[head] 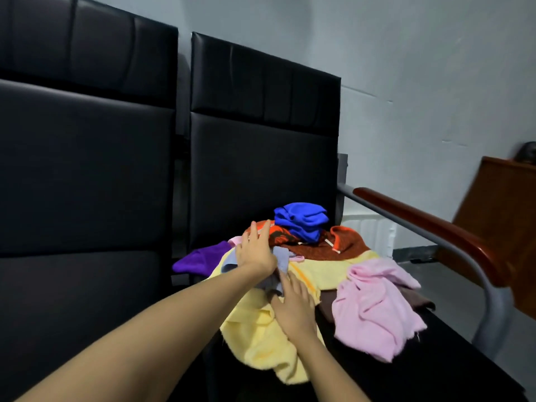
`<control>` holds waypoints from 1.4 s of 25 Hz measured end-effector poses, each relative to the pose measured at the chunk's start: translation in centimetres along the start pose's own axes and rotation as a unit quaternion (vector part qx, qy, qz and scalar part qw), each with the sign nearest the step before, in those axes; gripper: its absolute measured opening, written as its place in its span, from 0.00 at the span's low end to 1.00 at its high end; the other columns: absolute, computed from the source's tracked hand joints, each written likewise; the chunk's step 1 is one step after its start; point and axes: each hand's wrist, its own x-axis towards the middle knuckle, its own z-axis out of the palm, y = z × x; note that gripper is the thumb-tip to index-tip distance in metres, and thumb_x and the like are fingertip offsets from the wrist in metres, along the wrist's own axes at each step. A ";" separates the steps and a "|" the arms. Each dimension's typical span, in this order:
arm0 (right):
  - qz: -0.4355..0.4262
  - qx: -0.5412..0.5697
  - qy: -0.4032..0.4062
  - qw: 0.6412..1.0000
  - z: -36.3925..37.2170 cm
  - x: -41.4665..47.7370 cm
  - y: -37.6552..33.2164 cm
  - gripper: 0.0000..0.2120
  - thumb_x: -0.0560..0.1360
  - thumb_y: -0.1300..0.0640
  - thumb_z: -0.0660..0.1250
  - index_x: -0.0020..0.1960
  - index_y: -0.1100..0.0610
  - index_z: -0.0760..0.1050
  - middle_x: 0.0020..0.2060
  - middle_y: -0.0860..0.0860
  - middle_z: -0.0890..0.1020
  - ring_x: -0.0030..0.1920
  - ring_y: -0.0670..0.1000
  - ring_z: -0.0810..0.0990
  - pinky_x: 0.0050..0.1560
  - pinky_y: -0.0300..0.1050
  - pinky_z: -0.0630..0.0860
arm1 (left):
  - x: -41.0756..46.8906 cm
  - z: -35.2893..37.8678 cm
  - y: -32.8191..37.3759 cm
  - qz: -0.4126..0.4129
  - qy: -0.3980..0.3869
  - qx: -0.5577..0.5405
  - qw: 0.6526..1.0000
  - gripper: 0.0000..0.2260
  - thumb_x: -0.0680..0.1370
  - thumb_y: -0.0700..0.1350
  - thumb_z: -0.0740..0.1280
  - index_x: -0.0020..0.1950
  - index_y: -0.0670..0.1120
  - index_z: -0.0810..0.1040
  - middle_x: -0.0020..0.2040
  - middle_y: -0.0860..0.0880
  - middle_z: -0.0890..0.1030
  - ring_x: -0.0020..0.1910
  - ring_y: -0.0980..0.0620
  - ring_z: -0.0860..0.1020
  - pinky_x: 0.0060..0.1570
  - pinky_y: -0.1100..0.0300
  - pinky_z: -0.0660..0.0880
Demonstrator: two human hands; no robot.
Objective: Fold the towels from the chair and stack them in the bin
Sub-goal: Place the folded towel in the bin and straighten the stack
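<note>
My two hands are on the heap of towels piled on the black padded chair.

At the left, a purple towel slumps at the seat's edge, beside the next padded seat. My left hand lies over the heap with fingers straight, palm on a crumpled grey-blue towel. My right hand rests flat and open on the fluffy yellow towel, which spills over the seat front; its fingertips touch the grey-blue one. Behind them a rust-orange patterned towel carries a bunched blue towel. Further right, a fuzzy pink towel covers part of a brown towel. A glossy wooden armrest on a grey metal tube fences the right side.
</note>
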 end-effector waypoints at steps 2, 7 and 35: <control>-0.003 -0.007 0.056 0.998 0.8 0.6 0.2 0.26 0.79 0.51 0.56 0.76 0.47 0.55 0.75 0.44 0.57 0.74 0.49 0.55 0.72 0.47 0.51 | 1.0 1.2 -0.5 -0.008 -0.022 0.014 1.000 0.29 0.78 0.45 0.61 0.77 0.53 0.53 0.75 0.45 0.60 0.73 0.43 0.60 0.66 0.48 0.62; -0.002 0.024 0.114 0.993 1.6 0.8 0.4 0.20 0.77 0.54 0.59 0.69 0.48 0.65 0.69 0.44 0.67 0.69 0.49 0.63 0.69 0.47 0.57 | -2.0 4.1 -1.7 0.026 0.111 0.012 0.993 0.17 0.79 0.48 0.59 0.68 0.47 0.66 0.60 0.43 0.71 0.57 0.43 0.70 0.53 0.52 0.67; -0.080 0.274 -0.070 0.956 -13.2 -5.8 -8.1 0.24 0.68 0.55 0.67 0.63 0.51 0.72 0.54 0.50 0.75 0.55 0.48 0.74 0.52 0.35 0.71 | -9.6 -15.2 0.4 0.010 -0.293 -0.386 0.875 0.07 0.80 0.39 0.61 0.42 0.44 0.72 0.39 0.47 0.77 0.38 0.53 0.76 0.44 0.59 0.75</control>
